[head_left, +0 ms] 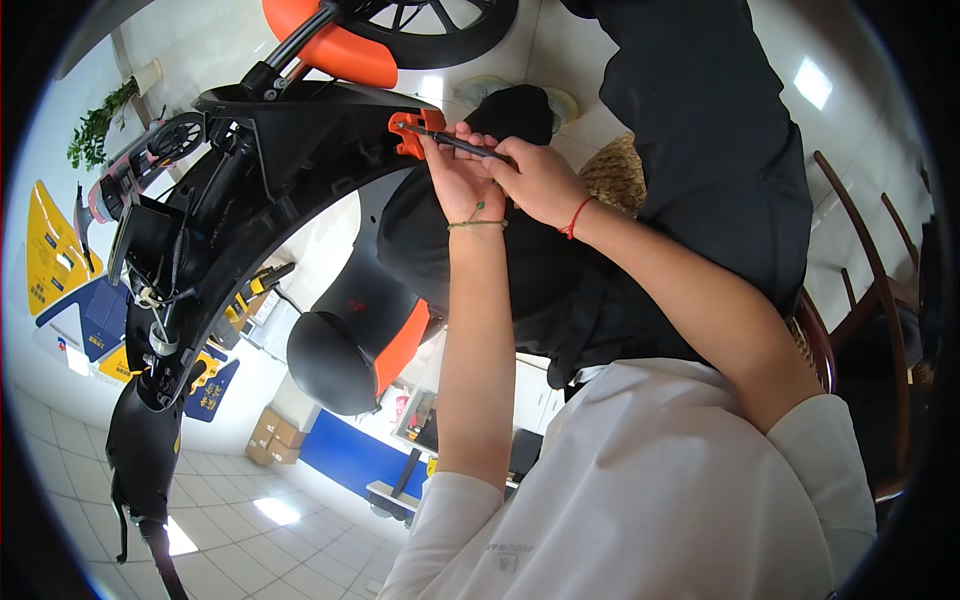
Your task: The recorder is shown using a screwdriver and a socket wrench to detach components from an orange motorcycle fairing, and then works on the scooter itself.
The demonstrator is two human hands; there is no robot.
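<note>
A slim black screwdriver [455, 143] reaches from my right hand to an orange hook-shaped part [408, 133] at the end of a scooter's black body panel [290, 135]. My right hand [540, 180] is closed around its handle end. Palm upward, my left hand [465, 180] lies under the shaft, with the thumb close to the orange part and the fingers curled by the shaft. The tip meets the orange part, though the exact contact point is too small to make out.
The scooter's front wheel [430, 30] and orange fender [330, 45] are at the top. Loose wiring [150, 295] shows in the open body. Its black seat [335, 360] is below my left forearm's side. Wooden chairs [870, 270] stand at right, cardboard boxes [275, 437] farther off.
</note>
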